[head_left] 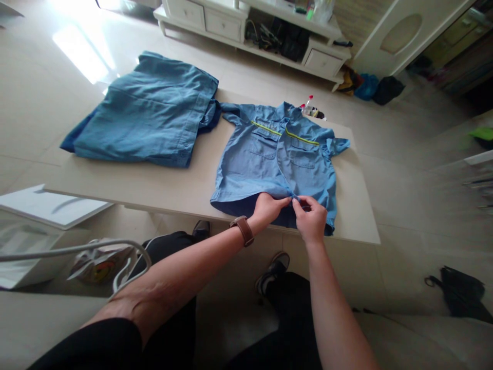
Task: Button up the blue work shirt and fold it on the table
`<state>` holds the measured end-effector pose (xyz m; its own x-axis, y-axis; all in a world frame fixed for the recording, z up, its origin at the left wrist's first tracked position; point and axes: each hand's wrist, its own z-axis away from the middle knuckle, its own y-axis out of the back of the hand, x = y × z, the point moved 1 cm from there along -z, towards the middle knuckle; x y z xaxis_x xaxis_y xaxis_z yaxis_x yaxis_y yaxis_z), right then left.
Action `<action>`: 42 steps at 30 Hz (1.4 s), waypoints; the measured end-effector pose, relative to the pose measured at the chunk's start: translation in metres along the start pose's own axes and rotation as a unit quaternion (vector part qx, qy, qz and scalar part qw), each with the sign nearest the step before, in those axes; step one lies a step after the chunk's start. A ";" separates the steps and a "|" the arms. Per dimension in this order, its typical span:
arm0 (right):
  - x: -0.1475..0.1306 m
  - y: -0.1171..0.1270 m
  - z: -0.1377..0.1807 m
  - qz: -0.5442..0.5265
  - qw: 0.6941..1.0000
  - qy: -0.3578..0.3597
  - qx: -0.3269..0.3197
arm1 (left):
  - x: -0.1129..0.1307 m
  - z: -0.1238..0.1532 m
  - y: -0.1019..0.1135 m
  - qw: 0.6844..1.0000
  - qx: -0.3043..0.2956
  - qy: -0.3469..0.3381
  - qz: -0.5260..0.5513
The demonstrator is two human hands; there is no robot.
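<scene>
A blue short-sleeved work shirt (246, 159) lies front up, its collar away from me, with a yellow stripe above each chest pocket. My left hand (269, 208) pinches the front edge near the hem; a watch with a brown strap is on that wrist. Right beside it, my right hand (311, 217) pinches the same spot on the front placket, fingers closed. The hem is lifted there and the dark inside of the shirt shows. What exactly sits between the fingertips is too small to make out.
Blue folded garments (150, 113) are piled at the left of the pale table (154, 187). A small bottle with a red cap (309, 103) stands behind the shirt collar. A white cabinet (223, 25) is beyond the table. A grey cable (96, 245) crosses at lower left.
</scene>
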<state>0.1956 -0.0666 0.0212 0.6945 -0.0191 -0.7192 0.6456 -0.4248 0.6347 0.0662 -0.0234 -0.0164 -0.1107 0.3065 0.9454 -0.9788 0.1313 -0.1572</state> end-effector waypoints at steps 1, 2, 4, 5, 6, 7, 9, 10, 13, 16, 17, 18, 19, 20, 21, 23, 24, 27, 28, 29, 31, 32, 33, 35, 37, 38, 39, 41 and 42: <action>-0.001 0.001 0.000 -0.002 1.000 0.004 -0.003 | 0.001 0.000 0.000 1.000 0.001 -0.003 -0.002; -0.001 0.002 0.000 -0.005 1.000 0.008 -0.006 | 0.001 0.000 0.000 1.000 0.002 -0.005 -0.005; -0.002 0.003 0.000 -0.013 1.000 0.015 -0.012 | 0.002 0.000 0.000 1.000 0.002 -0.003 -0.011; -0.002 0.004 0.000 -0.017 1.000 0.016 -0.014 | 0.003 0.000 0.000 1.000 0.003 0.002 -0.017; -0.001 0.004 0.000 -0.022 1.000 0.015 -0.015 | 0.003 0.000 0.000 1.000 0.004 0.007 -0.022; 0.000 0.004 0.000 -0.027 0.999 0.010 -0.016 | 0.004 0.000 0.000 1.000 0.005 0.010 -0.026; 0.002 0.004 0.000 -0.036 0.999 -0.007 -0.018 | 0.005 0.001 0.000 1.000 0.007 0.005 -0.025; 0.003 0.003 0.000 -0.037 0.999 -0.017 -0.018 | 0.005 0.002 0.000 1.000 0.006 -0.001 -0.023; 0.004 0.001 0.001 -0.033 0.999 -0.034 -0.021 | 0.006 0.003 0.000 1.000 -0.001 -0.014 -0.015; 0.005 0.000 0.000 -0.031 0.999 -0.037 -0.025 | 0.005 0.004 0.001 1.000 -0.011 -0.019 -0.011; 0.005 0.000 0.000 -0.031 0.998 -0.038 -0.027 | 0.004 0.004 0.001 1.000 -0.014 -0.021 -0.010; 0.005 0.000 0.000 -0.031 0.998 -0.039 -0.029 | 0.004 0.004 0.001 1.000 -0.016 -0.022 -0.011; 0.005 0.000 0.000 -0.032 0.998 -0.039 -0.031 | 0.004 0.004 0.001 1.000 -0.017 -0.020 -0.014; 0.006 0.001 -0.001 -0.032 0.998 -0.040 -0.033 | 0.005 0.005 0.001 1.000 -0.018 -0.015 -0.018; 0.007 0.001 -0.001 -0.031 0.998 -0.040 -0.034 | 0.005 0.005 0.002 1.000 -0.019 -0.010 -0.022; 0.008 0.000 -0.001 -0.029 0.998 -0.040 -0.035 | 0.005 0.005 0.001 0.999 -0.020 -0.003 -0.030; 0.008 0.000 -0.001 -0.028 0.998 -0.039 -0.034 | 0.005 0.005 0.001 0.999 -0.021 0.000 -0.032; 0.008 0.000 -0.001 -0.025 0.999 -0.033 -0.030 | 0.003 0.004 0.000 0.999 -0.025 0.000 -0.035; 0.008 0.000 -0.001 -0.023 0.999 -0.028 -0.028 | 0.002 0.004 0.000 0.999 -0.028 -0.002 -0.036; 0.008 0.001 -0.002 -0.021 0.999 -0.022 -0.027 | 0.001 0.003 0.000 0.999 -0.031 -0.002 -0.038; 0.008 0.001 -0.002 -0.017 0.999 -0.010 -0.025 | 0.000 0.003 -0.001 0.999 -0.031 -0.003 -0.043; 0.008 0.001 -0.002 -0.017 0.999 -0.008 -0.026 | 0.000 0.003 -0.001 0.999 -0.029 -0.002 -0.046; 0.008 0.001 -0.002 -0.018 0.999 -0.008 -0.026 | 0.001 0.004 -0.001 0.998 -0.025 -0.001 -0.049; 0.009 0.001 -0.002 -0.020 0.999 -0.013 -0.027 | 0.002 0.004 -0.001 0.998 -0.021 0.003 -0.054; 0.009 0.000 -0.001 -0.019 0.999 -0.017 -0.027 | 0.003 0.005 -0.001 0.998 -0.021 0.011 -0.057; 0.009 0.000 -0.001 -0.018 0.999 -0.017 -0.027 | 0.004 0.006 -0.001 0.998 -0.020 0.016 -0.056; 0.009 0.000 -0.001 -0.017 0.999 -0.017 -0.028 | 0.004 0.006 -0.001 0.998 -0.019 0.020 -0.055; 0.008 -0.001 -0.001 -0.012 0.999 -0.016 -0.030 | 0.005 0.007 -0.001 0.998 -0.017 0.024 -0.050; 0.008 -0.001 -0.001 -0.010 0.999 -0.015 -0.031 | 0.005 0.007 -0.001 0.999 -0.016 0.024 -0.046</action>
<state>0.2006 -0.0655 0.0147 0.6726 -0.0393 -0.7390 0.6778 -0.3680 0.6365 0.0654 -0.0287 -0.0100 -0.0108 0.3366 0.9416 -0.9784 0.1909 -0.0794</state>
